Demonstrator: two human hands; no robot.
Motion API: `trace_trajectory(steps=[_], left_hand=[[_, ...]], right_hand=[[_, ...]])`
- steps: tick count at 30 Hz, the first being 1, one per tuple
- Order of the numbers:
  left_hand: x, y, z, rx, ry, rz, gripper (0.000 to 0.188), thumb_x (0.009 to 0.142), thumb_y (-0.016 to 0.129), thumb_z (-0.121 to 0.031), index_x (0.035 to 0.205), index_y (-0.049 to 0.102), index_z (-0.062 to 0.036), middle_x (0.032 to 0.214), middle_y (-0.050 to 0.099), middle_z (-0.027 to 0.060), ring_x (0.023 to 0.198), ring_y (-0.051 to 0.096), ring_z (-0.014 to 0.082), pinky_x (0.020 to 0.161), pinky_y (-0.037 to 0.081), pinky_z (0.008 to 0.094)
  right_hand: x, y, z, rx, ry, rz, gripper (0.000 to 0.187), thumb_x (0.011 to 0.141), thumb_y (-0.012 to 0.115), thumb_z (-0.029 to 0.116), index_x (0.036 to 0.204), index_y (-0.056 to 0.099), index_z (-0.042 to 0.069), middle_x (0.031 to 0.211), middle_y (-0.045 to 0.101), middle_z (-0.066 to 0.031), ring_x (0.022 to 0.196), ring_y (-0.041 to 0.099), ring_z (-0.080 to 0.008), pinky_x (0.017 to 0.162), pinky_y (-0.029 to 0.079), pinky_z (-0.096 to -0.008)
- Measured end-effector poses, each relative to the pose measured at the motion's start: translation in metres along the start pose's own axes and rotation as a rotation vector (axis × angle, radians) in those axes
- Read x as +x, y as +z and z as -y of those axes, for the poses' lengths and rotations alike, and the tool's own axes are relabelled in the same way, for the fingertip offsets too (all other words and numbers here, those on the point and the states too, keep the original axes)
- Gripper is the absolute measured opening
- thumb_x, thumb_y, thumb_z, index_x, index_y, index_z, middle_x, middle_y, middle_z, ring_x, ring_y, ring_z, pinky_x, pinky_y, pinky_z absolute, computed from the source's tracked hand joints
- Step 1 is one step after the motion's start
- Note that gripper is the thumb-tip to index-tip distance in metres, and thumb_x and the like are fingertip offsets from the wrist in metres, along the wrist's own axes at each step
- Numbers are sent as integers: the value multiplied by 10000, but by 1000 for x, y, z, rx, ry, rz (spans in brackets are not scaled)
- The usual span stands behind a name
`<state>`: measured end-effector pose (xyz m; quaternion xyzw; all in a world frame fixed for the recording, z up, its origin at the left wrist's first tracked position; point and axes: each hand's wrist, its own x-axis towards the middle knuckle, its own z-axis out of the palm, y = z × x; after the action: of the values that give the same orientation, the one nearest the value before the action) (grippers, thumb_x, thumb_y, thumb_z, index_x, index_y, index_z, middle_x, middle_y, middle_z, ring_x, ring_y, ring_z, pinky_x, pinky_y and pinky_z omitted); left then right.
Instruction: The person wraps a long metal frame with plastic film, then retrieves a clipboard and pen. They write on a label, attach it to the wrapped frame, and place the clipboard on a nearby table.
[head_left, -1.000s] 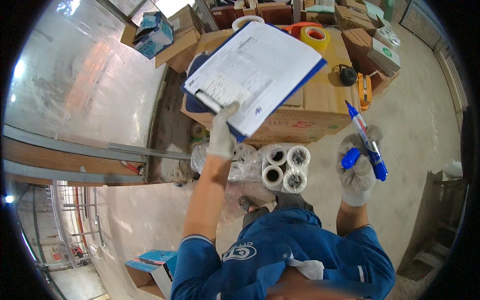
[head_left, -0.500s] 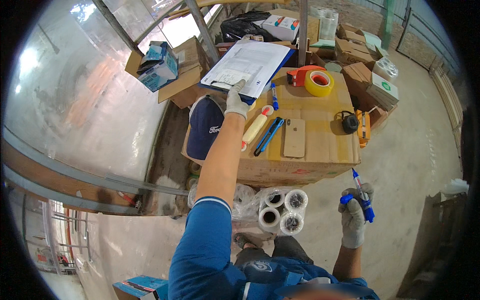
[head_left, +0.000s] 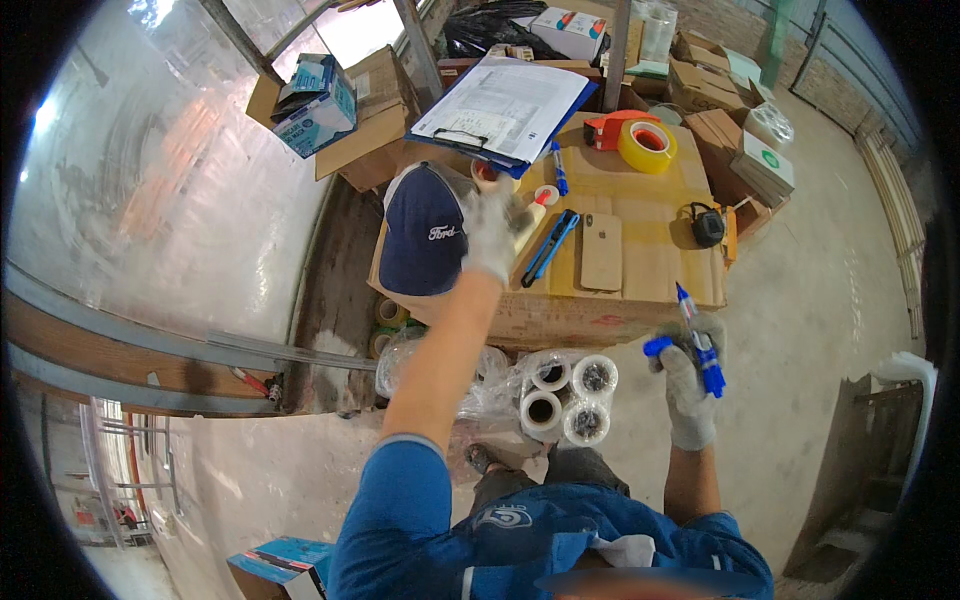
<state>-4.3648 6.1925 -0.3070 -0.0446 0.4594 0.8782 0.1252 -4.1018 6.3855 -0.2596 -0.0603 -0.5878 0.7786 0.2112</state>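
My gloved left hand [head_left: 490, 235] is over the left part of the cardboard box [head_left: 655, 285], between a dark blue cap [head_left: 420, 235] and a small cream roller [head_left: 530, 222]. Its fingers are smeared by motion. A blue clipboard with papers [head_left: 505, 108] lies at the far left of the box. Off the box's near right corner, my gloved right hand [head_left: 690, 375] is closed on an uncapped blue marker [head_left: 703, 350], tip up. The blue marker cap [head_left: 657, 346] is at the same hand's fingers.
On the box lie a blue utility knife [head_left: 549, 250], a phone [head_left: 601, 252], a second blue marker [head_left: 559, 170], yellow tape [head_left: 646, 146], a red tape dispenser [head_left: 606, 129] and a black tape measure [head_left: 707, 226]. Wrapped film rolls [head_left: 567, 400] stand below. Cartons [head_left: 700, 95] are piled behind.
My left hand has let go of the clipboard and moved nearer to me, beside the cap and roller. My right hand has risen slightly and shifted left with the marker.
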Motion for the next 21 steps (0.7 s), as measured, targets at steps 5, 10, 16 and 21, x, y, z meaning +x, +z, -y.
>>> trace_trajectory(steps=[5, 10, 16, 21], left_hand=[[-163, -3, 12, 122, -314, 500, 399, 1031, 515, -385, 1122, 614, -10, 966, 666, 76, 864, 638, 172, 753, 526, 323], [-219, 3, -9, 207, -288, 442, 409, 996, 576, -410, 1130, 613, -25, 868, 666, 60, 736, 643, 152, 659, 516, 276], [-244, 0, -22, 9, -205, 322, 294, 962, 661, -282, 1108, 614, -32, 785, 660, 42, 631, 631, 112, 567, 512, 236], [-259, -4, -33, -145, -82, 306, 252, 951, 656, -138, 1156, 602, -2, 952, 681, 106, 739, 662, 168, 611, 558, 288]], right_hand=[[5, 32, -1, -328, -288, 135, 355, 793, 784, -28, 1073, 576, 42, 923, 685, -96, 838, 698, -184, 728, 563, -304], [-5, 56, 2, -530, -505, 315, 309, 754, 814, -2, 1001, 642, 63, 915, 720, -102, 775, 711, -218, 679, 554, -314], [-17, 61, 29, -361, -324, 370, 379, 816, 809, 249, 1092, 667, 33, 864, 682, -94, 723, 662, -182, 647, 516, -307], [-27, 49, 59, -29, -88, 404, 338, 932, 646, 308, 1075, 621, 3, 868, 631, -44, 708, 580, -88, 638, 470, -240]])
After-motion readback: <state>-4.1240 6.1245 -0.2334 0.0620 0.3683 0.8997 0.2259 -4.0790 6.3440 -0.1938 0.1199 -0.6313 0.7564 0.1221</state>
